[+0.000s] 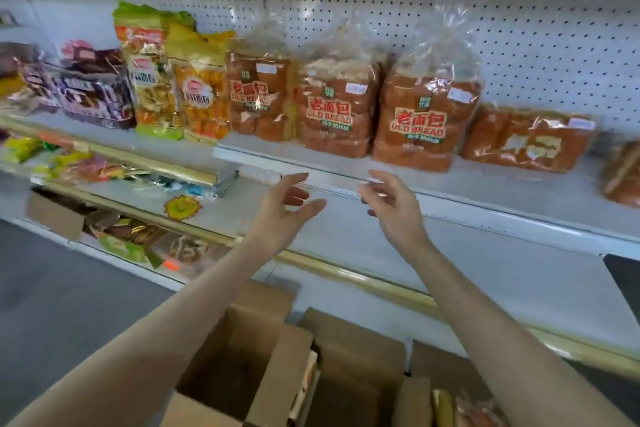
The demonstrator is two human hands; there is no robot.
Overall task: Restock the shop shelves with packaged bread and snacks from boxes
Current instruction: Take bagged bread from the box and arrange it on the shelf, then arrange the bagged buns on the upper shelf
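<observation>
Head view. Both arms are raised toward the upper shelf (346, 180). The left hand (282, 210) is spread wide and holds nothing. The right hand (393, 204) is likewise empty, fingers loosely apart. Three upright bread bags (420, 121) stand side by side on that shelf just above the hands, a fourth bread bag (528, 140) lying flat to their right. Snack packs (154, 80) stand to the left of the bread. Open cardboard boxes (249, 357) sit on the floor below the arms.
</observation>
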